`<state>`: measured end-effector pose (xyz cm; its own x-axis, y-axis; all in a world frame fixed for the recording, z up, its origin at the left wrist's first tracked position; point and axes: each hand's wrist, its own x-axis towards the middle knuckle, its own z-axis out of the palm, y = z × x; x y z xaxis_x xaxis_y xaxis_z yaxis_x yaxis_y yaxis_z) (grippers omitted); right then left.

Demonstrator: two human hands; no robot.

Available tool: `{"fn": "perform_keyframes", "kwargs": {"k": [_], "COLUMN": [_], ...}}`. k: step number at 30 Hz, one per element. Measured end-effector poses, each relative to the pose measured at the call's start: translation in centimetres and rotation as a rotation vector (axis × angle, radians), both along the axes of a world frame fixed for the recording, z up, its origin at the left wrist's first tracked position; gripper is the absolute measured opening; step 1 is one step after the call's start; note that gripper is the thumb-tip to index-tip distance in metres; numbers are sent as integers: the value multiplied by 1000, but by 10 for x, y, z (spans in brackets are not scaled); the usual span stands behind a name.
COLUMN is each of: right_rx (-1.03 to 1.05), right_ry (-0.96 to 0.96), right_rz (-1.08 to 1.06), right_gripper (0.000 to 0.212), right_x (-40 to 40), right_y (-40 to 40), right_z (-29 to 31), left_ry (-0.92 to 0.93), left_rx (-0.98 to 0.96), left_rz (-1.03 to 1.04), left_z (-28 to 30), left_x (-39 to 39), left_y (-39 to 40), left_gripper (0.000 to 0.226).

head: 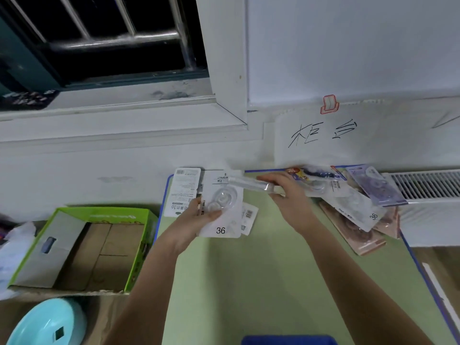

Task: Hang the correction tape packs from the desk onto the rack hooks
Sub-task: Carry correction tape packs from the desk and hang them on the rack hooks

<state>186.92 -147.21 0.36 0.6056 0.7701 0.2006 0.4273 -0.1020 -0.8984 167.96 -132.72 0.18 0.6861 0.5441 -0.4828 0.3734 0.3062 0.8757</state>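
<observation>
While both arms reached forward over the green desk (273, 282), a round light-blue plastic thing (47, 322) lay at the far left on the floor, and behind it stood an open green cardboard box (82, 247) with brown flaps inside. Just right of the box, at the back-left corner of the desk, a white pack (183, 190) lay with its printed back side up. The left hand (196, 220) held a white correction tape pack (222, 207) marked "36": the thumb was pressed on its front and the fingers were curled behind it, so this grip was closed around the pack, and another card (249, 217) showed behind it. The pack was above the desk, near its back edge. The right hand (286, 195) was further right, with its fingers bent around a blurred, shiny clear wrapper (251, 184) that reached toward the first pack; what kind of thing it was, I cannot tell. To the right of this hand, a heap of more packs (358, 202) lay on the desk against the wall, white, purple and brownish ones, overlapping each other. On the wall above was a paper with handwritten signs (323, 133) and a small red-edged hook (329, 103). At the far right stood a white radiator grille (428, 185).
</observation>
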Motion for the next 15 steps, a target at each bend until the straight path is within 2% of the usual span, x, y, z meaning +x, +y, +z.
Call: {"fn": "perform_keyframes", "kwargs": {"k": [2, 5, 7, 9, 10, 13, 15], "right_rx": [37, 81, 72, 27, 8, 23, 51], "right_ry": [-84, -218, -264, -231, -197, -69, -53], "right_rz": [2, 4, -20, -108, -144, -112, -73], "right_gripper": [60, 61, 64, 64, 63, 67, 67], "right_x": [-13, -28, -34, -39, -42, -48, -53], "right_y": [-2, -6, -5, -3, -2, -5, -9], "right_z": [-2, -9, -20, -27, -27, -22, -18], "left_ry": [-29, -65, -81, -85, -84, -95, -104], "left_rx": [-49, -124, -119, -103, -101, -116, -129], "left_rz": [-9, -35, -46, -49, -47, -28, -34], "left_z": [2, 2, 1, 1, 1, -1, 1], "left_x": [-13, -29, -37, -42, -44, -46, -45], "left_y": [4, 7, 7, 6, 6, 7, 6], "left_gripper": [68, 38, 45, 60, 59, 35, 30]}}
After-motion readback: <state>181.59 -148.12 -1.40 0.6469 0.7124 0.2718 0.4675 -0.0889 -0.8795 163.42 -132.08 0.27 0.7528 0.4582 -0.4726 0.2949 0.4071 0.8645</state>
